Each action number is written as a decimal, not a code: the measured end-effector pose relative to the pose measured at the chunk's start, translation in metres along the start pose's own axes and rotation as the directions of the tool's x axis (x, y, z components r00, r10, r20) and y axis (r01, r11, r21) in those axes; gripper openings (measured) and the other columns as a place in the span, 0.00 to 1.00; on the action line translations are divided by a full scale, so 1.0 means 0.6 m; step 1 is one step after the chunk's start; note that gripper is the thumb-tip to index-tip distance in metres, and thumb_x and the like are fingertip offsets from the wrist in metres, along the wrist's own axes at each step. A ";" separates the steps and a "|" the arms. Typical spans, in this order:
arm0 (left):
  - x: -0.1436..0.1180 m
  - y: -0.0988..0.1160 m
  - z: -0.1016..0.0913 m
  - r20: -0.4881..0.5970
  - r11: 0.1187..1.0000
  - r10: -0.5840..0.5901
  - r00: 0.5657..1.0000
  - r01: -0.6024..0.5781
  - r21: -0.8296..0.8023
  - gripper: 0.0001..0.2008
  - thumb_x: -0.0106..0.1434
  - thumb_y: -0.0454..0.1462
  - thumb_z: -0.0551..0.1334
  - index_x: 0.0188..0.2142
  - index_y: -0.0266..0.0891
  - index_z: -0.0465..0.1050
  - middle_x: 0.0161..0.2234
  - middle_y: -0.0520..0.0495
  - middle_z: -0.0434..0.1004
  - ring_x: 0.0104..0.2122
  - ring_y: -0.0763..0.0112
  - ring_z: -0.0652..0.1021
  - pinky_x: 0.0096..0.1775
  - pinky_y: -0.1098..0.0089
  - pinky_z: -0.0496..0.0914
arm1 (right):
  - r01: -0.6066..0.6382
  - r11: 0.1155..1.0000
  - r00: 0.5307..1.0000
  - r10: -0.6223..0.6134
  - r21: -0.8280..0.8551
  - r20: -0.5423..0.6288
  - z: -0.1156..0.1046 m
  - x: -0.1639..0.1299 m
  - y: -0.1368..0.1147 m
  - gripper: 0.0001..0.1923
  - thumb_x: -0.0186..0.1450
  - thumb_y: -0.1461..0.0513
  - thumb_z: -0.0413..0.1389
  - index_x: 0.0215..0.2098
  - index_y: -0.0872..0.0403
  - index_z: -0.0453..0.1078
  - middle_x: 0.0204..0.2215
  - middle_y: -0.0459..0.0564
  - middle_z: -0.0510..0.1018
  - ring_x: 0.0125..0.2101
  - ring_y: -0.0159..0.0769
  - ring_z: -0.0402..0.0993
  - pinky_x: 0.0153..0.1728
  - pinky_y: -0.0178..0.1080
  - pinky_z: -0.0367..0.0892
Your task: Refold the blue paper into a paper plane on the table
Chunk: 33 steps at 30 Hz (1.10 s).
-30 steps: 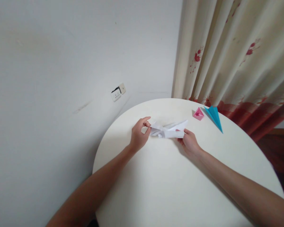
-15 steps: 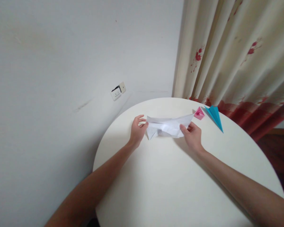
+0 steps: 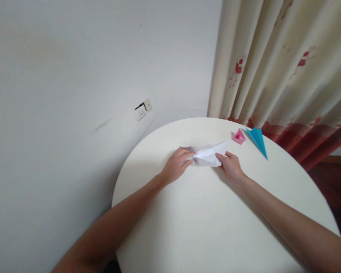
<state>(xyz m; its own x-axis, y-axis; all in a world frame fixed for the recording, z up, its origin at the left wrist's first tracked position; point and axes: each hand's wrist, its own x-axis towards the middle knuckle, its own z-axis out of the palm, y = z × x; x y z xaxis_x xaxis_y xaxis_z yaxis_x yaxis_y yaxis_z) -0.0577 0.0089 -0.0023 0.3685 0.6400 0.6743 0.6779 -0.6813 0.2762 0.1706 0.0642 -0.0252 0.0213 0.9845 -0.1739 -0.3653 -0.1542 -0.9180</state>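
Note:
A folded, creased sheet of white paper (image 3: 208, 154) is held between my two hands over the table. My left hand (image 3: 176, 163) closes over the paper's left part, its fingers covering that end. On the other side my right hand (image 3: 230, 165) pinches the paper's right end between thumb and fingers, and one corner sticks up above the hand. How the folds run beneath my left fingers is hidden.
The round white table (image 3: 199, 220) stands against the wall. Toward its back right lie a small pink folded paper (image 3: 239, 137) and a blue paper plane (image 3: 258, 141). A patterned curtain (image 3: 272, 68) hangs behind, and a socket (image 3: 140, 112) is on the wall.
My left hand has moved right from the paper's left edge and now closes over it. The paper looks narrower and bunched on that side. My right hand keeps its hold.

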 end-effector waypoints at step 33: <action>-0.016 -0.015 0.009 0.334 0.983 -0.176 0.926 0.148 0.108 0.16 0.71 0.43 0.59 0.54 0.42 0.76 0.48 0.41 0.78 0.50 0.59 0.76 0.53 0.59 0.68 | 0.005 0.932 0.944 0.115 -0.362 0.309 -0.027 0.021 -0.014 0.13 0.49 0.59 0.70 0.28 0.57 0.77 0.26 0.54 0.83 0.25 0.41 0.78 0.26 0.39 0.73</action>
<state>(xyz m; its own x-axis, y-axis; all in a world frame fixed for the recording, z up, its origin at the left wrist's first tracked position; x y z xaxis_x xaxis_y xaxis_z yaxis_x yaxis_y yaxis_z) -0.0639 0.0112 -0.0149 0.4345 0.8310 0.3473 0.7895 -0.5370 0.2973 0.1890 0.0765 -0.0253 -0.3090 0.9376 -0.1595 -0.0035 -0.1689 -0.9856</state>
